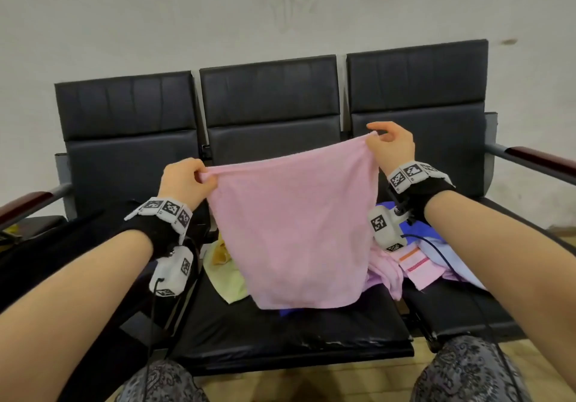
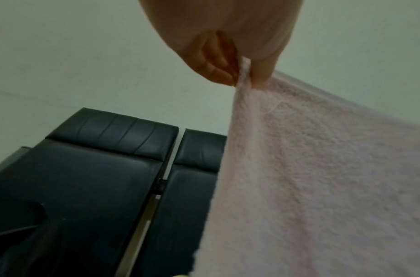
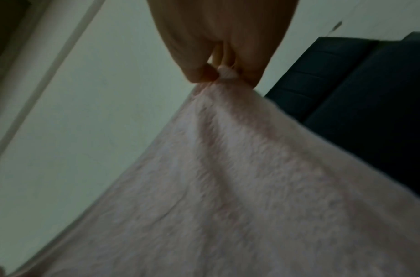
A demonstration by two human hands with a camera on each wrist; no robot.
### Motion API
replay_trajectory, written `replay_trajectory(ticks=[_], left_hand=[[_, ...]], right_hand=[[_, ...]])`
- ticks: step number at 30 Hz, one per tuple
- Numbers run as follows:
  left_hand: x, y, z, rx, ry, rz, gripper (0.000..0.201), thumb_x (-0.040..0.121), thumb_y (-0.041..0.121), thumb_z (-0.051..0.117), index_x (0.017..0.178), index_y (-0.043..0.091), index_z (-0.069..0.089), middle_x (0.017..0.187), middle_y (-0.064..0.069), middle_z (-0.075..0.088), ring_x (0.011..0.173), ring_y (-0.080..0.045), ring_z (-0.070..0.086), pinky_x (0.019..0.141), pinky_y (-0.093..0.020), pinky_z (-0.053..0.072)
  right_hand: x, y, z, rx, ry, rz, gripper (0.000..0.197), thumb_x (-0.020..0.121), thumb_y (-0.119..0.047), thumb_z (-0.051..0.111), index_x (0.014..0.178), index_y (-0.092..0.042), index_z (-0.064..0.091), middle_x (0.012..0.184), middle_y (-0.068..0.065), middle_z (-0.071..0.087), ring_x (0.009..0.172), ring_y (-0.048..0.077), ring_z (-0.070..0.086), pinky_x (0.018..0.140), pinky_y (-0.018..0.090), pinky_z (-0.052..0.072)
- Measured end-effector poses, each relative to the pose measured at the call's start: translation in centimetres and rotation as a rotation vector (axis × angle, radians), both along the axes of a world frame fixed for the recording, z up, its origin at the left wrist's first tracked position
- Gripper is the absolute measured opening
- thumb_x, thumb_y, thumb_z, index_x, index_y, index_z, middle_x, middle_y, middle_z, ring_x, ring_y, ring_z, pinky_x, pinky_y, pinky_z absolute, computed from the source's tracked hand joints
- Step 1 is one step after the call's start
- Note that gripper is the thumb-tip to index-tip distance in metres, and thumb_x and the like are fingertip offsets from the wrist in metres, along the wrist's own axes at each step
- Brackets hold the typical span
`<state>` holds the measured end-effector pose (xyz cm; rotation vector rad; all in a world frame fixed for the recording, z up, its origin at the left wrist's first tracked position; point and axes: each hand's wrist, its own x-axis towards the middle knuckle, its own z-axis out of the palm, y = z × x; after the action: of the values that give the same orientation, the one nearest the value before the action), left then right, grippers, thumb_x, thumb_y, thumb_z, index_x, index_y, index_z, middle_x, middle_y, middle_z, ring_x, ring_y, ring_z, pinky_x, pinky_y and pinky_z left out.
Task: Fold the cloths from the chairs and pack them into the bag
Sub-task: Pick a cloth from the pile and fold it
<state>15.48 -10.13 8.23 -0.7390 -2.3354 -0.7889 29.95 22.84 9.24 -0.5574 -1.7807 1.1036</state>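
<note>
A pink towel (image 1: 293, 230) hangs spread in the air over the middle seat of a row of black chairs (image 1: 271, 96). My left hand (image 1: 187, 180) pinches its upper left corner and my right hand (image 1: 389, 146) pinches its upper right corner, a little higher. The left wrist view shows fingers and thumb of the left hand (image 2: 239, 75) clamped on the pink towel (image 2: 322, 178). From the right wrist, the right hand (image 3: 218, 76) nips the bunched corner of the pink towel (image 3: 227, 187). A dark bag-like shape (image 1: 62, 245) lies on the left seat.
More cloths lie on the seats behind the towel: a yellow-green one (image 1: 227, 277), a pink striped one (image 1: 414, 264), pale blue cloth (image 1: 436, 245) on the right seat and a blue edge (image 1: 293, 311) under the towel. Wooden-topped armrests (image 1: 536, 158) flank the row. My knees (image 1: 467, 370) are below.
</note>
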Motion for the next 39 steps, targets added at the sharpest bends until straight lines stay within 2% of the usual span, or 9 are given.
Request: replay_trajectory(ticks=[4,8,13,17,20,24,30,34,39], left_hand=[[0.5,1.3,2.3,0.391,0.008,-0.016,0.018,0.082,0.019,0.067,0.096,0.012,0.058,0.083,-0.002,0.06,0.075,-0.017,0.055,0.075,-0.028,0.045],[0.8,2.1,2.7,0.581,-0.02,0.063,0.026,0.088,0.019,0.059,0.113,0.01,0.057,0.097,-0.005,0.061,0.086,-0.021,0.055,0.08,-0.026,0.04],[0.3,1.6,0.3,0.485,-0.176,0.24,0.022,0.09,0.012,0.049,0.109,0.005,0.058,0.117,-0.018,0.056,0.108,-0.036,0.053,0.087,-0.036,0.039],[-0.6,1.3,-4.2,0.094,-0.486,0.235,0.022,0.086,0.009,0.055,0.106,0.009,0.066,0.113,-0.016,0.064,0.106,-0.034,0.058,0.082,-0.033,0.044],[0.2,2.9,-7.3,-0.053,-0.65,0.082,0.035,0.084,0.016,0.066,0.118,0.01,0.058,0.12,-0.01,0.062,0.109,-0.025,0.059,0.092,-0.032,0.047],[3.0,6.4,-7.6,0.022,-0.754,-0.371,0.089,0.068,0.054,0.072,0.14,0.019,0.034,0.128,0.011,0.051,0.117,-0.004,0.05,0.088,-0.031,0.049],[3.6,8.6,-7.1,-0.065,-0.58,-0.387,0.064,0.051,0.07,0.056,0.084,0.015,0.061,0.07,0.007,0.053,0.063,-0.011,0.049,0.058,-0.029,0.039],[3.2,8.0,-7.6,-0.127,-0.534,-0.36,0.065,0.053,0.065,0.054,0.088,0.013,0.068,0.081,-0.005,0.067,0.078,-0.021,0.062,0.07,-0.039,0.052],[2.4,6.4,-7.7,0.059,-0.45,-0.344,0.042,0.077,0.043,0.067,0.064,0.013,0.04,0.059,0.003,0.033,0.058,-0.014,0.031,0.051,-0.025,0.027]], right_hand=[[0.1,-0.4,1.3,-0.01,0.101,-0.05,0.021,0.09,-0.01,0.048,0.109,-0.015,0.054,0.085,-0.004,0.055,0.075,0.011,0.052,0.058,0.007,0.037],[0.2,-1.9,2.4,0.052,0.209,-0.057,0.025,0.088,0.001,0.037,0.079,-0.022,0.038,0.068,-0.009,0.042,0.062,0.009,0.042,0.053,0.01,0.035],[-0.2,-3.2,2.4,0.081,0.205,0.074,0.031,0.083,0.003,0.042,0.065,-0.023,0.04,0.057,-0.009,0.042,0.055,0.005,0.041,0.056,0.018,0.035],[-0.8,-5.3,-0.1,0.099,0.04,0.289,0.028,0.085,-0.011,0.062,0.066,-0.019,0.044,0.051,-0.003,0.038,0.047,0.006,0.034,0.055,0.018,0.036],[-1.9,-7.4,-2.9,0.172,-0.074,0.43,0.03,0.083,-0.01,0.067,0.064,-0.02,0.046,0.047,-0.006,0.041,0.042,0.001,0.033,0.053,0.018,0.035],[-3.8,-9.6,-6.1,0.203,-0.201,0.53,0.03,0.08,-0.011,0.067,0.062,-0.022,0.046,0.042,-0.012,0.043,0.041,0.0,0.037,0.051,0.02,0.035],[-5.1,-10.4,-8.6,0.144,-0.237,0.516,0.026,0.078,-0.013,0.072,0.067,-0.022,0.051,0.068,-0.007,0.053,0.062,0.006,0.05,0.06,0.023,0.042],[-3.7,-10.1,-10.1,0.133,-0.416,0.566,0.032,0.075,-0.039,0.077,0.086,-0.02,0.053,0.085,-0.006,0.059,0.073,0.008,0.053,0.061,0.015,0.039],[-2.5,-9.2,-13.8,0.398,-0.823,0.702,0.027,0.077,-0.033,0.077,0.09,-0.019,0.057,0.088,-0.008,0.057,0.086,0.012,0.054,0.068,0.018,0.035]])
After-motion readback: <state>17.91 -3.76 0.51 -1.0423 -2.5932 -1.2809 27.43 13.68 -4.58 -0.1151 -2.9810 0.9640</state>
